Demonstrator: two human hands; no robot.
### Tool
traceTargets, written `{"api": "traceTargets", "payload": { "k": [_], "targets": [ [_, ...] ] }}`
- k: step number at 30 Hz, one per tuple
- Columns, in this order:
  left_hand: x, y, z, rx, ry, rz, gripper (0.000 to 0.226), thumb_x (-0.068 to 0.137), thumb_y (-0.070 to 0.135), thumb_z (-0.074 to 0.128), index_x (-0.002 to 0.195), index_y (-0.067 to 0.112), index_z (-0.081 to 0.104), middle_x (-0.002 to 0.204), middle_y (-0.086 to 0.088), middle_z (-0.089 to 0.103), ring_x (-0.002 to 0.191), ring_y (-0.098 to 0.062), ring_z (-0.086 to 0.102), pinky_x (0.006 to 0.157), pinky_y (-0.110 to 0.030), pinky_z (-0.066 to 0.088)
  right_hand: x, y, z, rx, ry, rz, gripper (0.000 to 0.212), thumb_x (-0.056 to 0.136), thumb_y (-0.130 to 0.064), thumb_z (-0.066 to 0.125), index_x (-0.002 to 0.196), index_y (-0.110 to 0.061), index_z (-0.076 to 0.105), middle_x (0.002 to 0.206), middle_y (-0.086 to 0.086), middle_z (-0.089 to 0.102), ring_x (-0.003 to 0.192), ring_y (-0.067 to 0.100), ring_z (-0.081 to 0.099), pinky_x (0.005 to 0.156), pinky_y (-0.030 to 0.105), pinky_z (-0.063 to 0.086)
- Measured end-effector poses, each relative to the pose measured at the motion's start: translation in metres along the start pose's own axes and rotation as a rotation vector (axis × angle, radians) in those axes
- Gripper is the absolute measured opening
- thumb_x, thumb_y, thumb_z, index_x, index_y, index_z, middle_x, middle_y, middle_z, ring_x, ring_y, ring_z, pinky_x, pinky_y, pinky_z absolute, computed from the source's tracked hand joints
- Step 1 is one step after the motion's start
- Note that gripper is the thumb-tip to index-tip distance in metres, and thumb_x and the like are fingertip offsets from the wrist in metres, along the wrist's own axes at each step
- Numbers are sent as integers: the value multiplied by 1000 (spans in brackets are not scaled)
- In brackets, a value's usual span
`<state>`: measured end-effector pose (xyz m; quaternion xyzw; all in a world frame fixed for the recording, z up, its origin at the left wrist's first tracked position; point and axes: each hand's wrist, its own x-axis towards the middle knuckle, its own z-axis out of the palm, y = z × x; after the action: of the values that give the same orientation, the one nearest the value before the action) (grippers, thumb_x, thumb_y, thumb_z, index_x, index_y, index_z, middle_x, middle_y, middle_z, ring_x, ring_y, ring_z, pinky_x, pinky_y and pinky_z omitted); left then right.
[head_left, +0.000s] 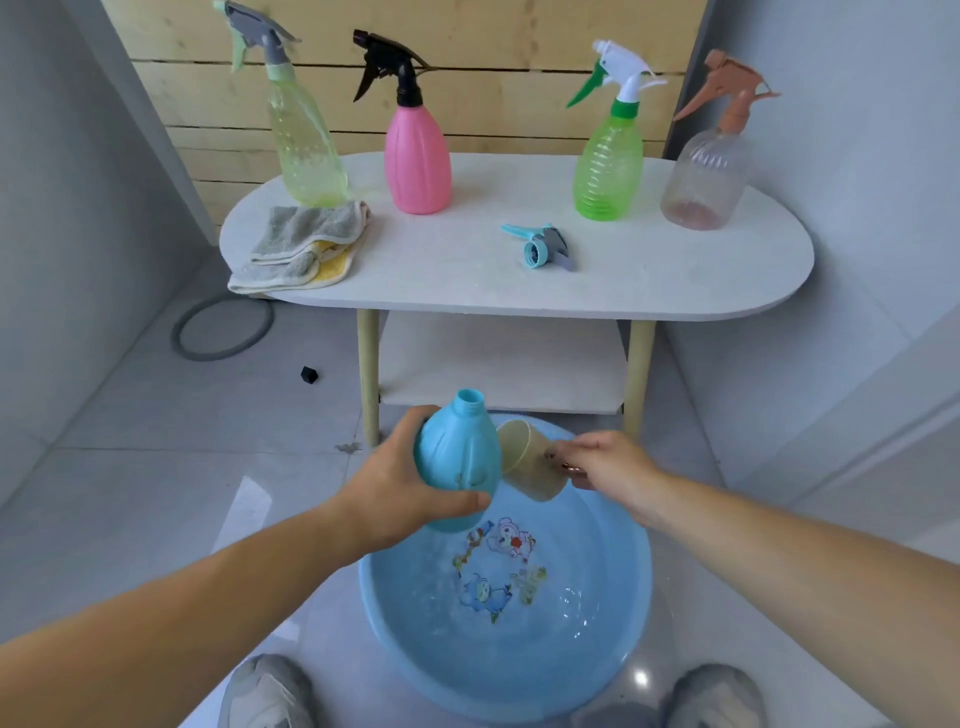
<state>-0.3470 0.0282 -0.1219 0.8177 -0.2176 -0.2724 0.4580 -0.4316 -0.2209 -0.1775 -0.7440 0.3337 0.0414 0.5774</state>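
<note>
My left hand (402, 480) grips a light blue bottle (457, 462) with no cap, held above the far side of a blue basin (623, 613) of water on the floor. My right hand (605, 462) holds a beige cup (527, 460) by its handle, tilted with its mouth facing left, right beside the bottle. The bottle's blue and grey spray head (543, 247) lies loose on the white table (675, 280).
Four spray bottles stand on the table: pale yellow-green (306, 150), pink (417, 156), green (608, 166), clear with a tan head (706, 176). Folded cloths (306, 244) lie at its left end. A grey ring (223, 327) and a small black piece (309, 374) lie on the floor.
</note>
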Motion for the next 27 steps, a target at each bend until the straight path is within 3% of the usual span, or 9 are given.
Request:
{"api": "traceTargets", "payload": {
  "k": [2,4,9,13,16,18,23,27],
  "targets": [
    [2,-5,3,8,-5,-8,84,64,28,98,131,39,48,114,8,67,99,-11,70,76,-27,63,17,19,4,-90,-5,21,24,89,-32,69,84,-9,76,79,8,68,76,20,57,78,41,54],
    [4,-9,4,11,-4,-24,84,64,29,98,130,39,49,113,8,68,98,-10,70,79,-31,63,30,34,10,-149,-7,18,29,90,-30,69,84,-3,73,70,4,56,69,18,49,64,31,40],
    [8,-21,5,-25,6,-66,79,64,24,99,125,42,51,104,15,70,93,-5,71,81,-34,64,60,73,27,-377,-56,-103,28,89,-32,67,67,-15,70,61,-8,58,59,11,54,59,29,42],
    [10,-30,9,-47,6,-95,82,63,23,99,125,46,51,106,17,70,98,-7,71,83,-35,64,76,94,35,-504,-72,-281,42,87,-30,61,54,-6,50,54,6,40,53,16,39,52,34,35],
    [13,-37,11,-51,-8,-112,83,60,28,99,124,48,51,109,18,69,101,-9,71,84,-37,63,84,107,39,-600,-131,-326,36,87,-32,60,62,-7,65,69,7,60,72,20,56,67,36,49],
    [12,-39,11,-49,-8,-124,83,61,27,100,124,49,50,110,19,69,102,-7,70,85,-37,63,85,112,42,-656,-168,-363,28,88,-30,62,69,-12,72,82,3,65,84,19,59,77,34,50],
    [16,-41,13,-54,-2,-139,79,64,22,98,122,48,50,107,24,68,101,-3,69,83,-31,63,85,119,43,-702,-206,-329,17,89,-31,67,83,-17,77,114,1,60,103,22,56,96,28,40],
    [18,-41,11,-69,-3,-144,78,64,24,98,120,51,51,107,20,68,101,-6,69,81,-33,64,80,120,44,-745,-245,-278,22,93,-33,62,90,-17,76,129,-2,50,118,22,44,98,25,35]
  ]
}}
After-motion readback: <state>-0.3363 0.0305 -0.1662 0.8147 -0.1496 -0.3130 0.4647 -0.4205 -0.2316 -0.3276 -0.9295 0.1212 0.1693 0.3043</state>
